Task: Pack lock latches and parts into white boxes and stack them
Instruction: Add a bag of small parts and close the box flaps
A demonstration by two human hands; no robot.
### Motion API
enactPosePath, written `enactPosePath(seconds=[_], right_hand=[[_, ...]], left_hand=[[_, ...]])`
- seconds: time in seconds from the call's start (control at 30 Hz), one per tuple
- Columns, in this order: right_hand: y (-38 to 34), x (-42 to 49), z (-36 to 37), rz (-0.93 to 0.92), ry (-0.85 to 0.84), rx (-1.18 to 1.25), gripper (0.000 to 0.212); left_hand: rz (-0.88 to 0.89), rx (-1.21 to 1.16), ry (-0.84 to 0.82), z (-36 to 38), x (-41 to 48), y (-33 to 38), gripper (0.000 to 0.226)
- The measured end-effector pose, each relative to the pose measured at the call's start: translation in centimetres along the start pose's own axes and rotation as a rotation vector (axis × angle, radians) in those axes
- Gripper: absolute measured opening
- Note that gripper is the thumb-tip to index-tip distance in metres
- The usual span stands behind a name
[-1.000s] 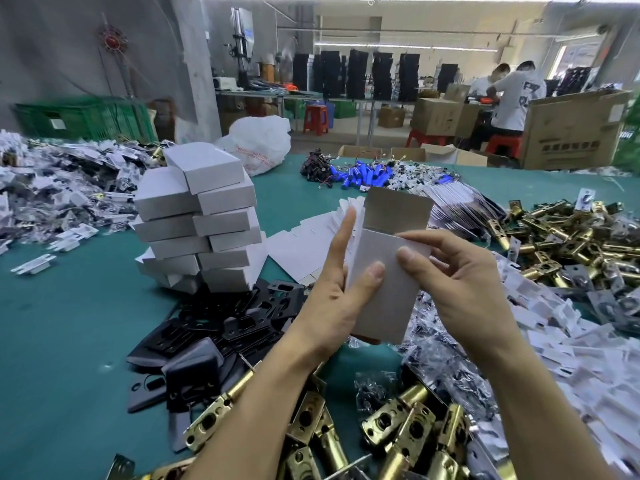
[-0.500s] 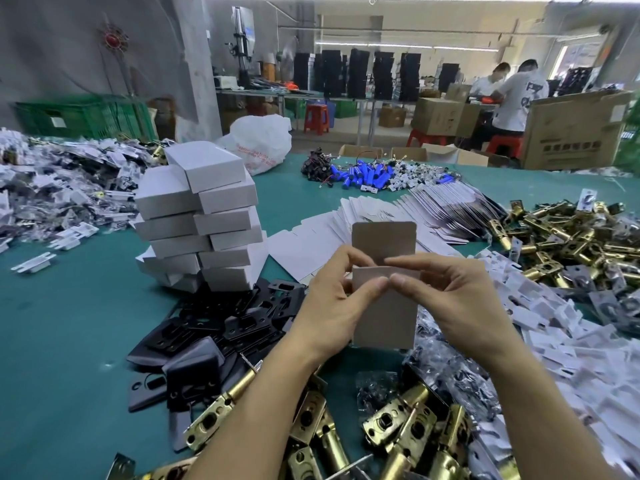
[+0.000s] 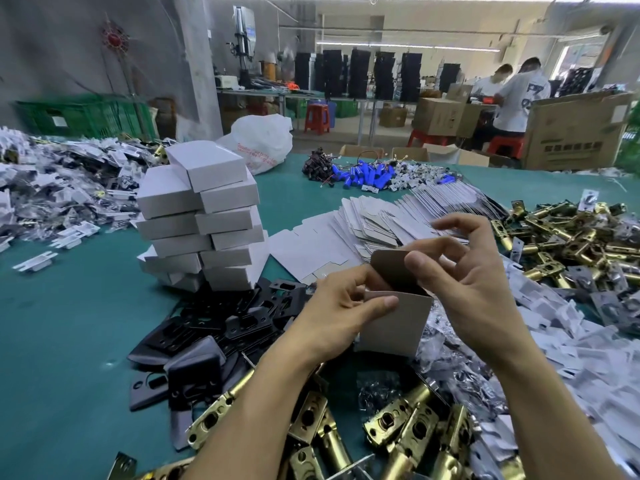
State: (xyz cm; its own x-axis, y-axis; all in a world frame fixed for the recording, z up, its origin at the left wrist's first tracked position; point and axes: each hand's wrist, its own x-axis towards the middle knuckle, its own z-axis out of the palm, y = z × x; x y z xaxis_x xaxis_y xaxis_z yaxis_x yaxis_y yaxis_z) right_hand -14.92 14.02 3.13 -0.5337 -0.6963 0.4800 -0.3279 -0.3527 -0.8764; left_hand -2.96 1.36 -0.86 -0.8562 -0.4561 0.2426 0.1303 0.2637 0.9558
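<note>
Grey wall (image 3: 69, 46), strip lights (image 3: 408, 46), red stool (image 3: 317, 117), cardboard boxes (image 3: 575, 133) in bg

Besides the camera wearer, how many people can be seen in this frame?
2. Both are far back on the right, behind the cardboard cartons: the left person, largely hidden, and the right person in a white printed T-shirt. Others may be hidden.
</note>
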Motion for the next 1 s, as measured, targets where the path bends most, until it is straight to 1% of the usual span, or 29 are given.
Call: enactPosePath(seconds=[0.07,0.1,0.17,0.27,0.3,0.37,0.43,0.53,0.63,0.73,0.8,0.83,0.9,0.97,1.0], right_hand=[[-0.2,0.1,0.0,0.002,-0.018,-0.074,0.021],[-0.1,0.1,0.1,0.0,-0.023,-0.095,0.021],[0.1,0.1,0.3,0.003,-0.001,-0.121,0.02],[0.5,0.2,0.2,0.001,0.02,-0.188,0.019],[0.6,0.3,0.1,0.006,0.022,-0.198,0.019],[0.7,0.2,-0.2,0.013,0.021,-0.207,0.022],[0.7,0.2,-0.4,0.016,0.023,-0.238,0.022],[0.8,0.1,-0.7,0.022,0.029,-0.301,0.016],[1.0,0.1,-0.7,0.012,0.016,-0.333,0.013],[1.0,0.1,-0.3,-0.019,-0.007,-0.378,0.014],[0.9,0.2,-0.2,-0.027,-0.005,-0.41,0.013],[0.9,0.2,-0.1,-0.028,0.0,-0.416,0.011],[0.6,0.1,0.1,-0.031,0.007,-0.401,0.007],[0.3,-0.1,0.2,-0.027,-0.001,-0.393,0.022],[0.3,-0.1,0.2,-0.017,-0.014,-0.397,0.024]], left_hand=[[0.006,-0.039,0.022,0.0,0.1,-0.2,0.007],[0.013,-0.057,0.034,-0.1,0.2,-0.3,0.006],[0.043,-0.064,0.066,-0.1,0.1,-0.2,0.019],[0.118,-0.005,0.223,-0.1,0.2,0.0,0.026],[0.13,-0.026,0.275,-0.2,0.3,-0.1,0.028],[0.136,-0.087,0.314,-0.4,0.5,-0.4,0.033],[0.133,-0.077,0.335,-0.6,0.4,-0.6,0.032],[0.118,-0.012,0.334,-0.5,0.3,-0.5,0.023],[0.095,0.017,0.359,-0.4,0.2,-0.4,0.022],[0.102,0.055,0.363,-0.5,0.3,-0.5,0.03],[0.105,0.016,0.377,-0.5,0.3,-0.4,0.04],[0.099,-0.01,0.385,-0.5,0.3,-0.3,0.041],[0.099,-0.005,0.386,-0.4,0.5,-0.2,0.032],[0.088,-0.01,0.374,-0.4,0.6,-0.2,0.02],[0.079,-0.028,0.367,-0.4,0.7,-0.3,0.016]])
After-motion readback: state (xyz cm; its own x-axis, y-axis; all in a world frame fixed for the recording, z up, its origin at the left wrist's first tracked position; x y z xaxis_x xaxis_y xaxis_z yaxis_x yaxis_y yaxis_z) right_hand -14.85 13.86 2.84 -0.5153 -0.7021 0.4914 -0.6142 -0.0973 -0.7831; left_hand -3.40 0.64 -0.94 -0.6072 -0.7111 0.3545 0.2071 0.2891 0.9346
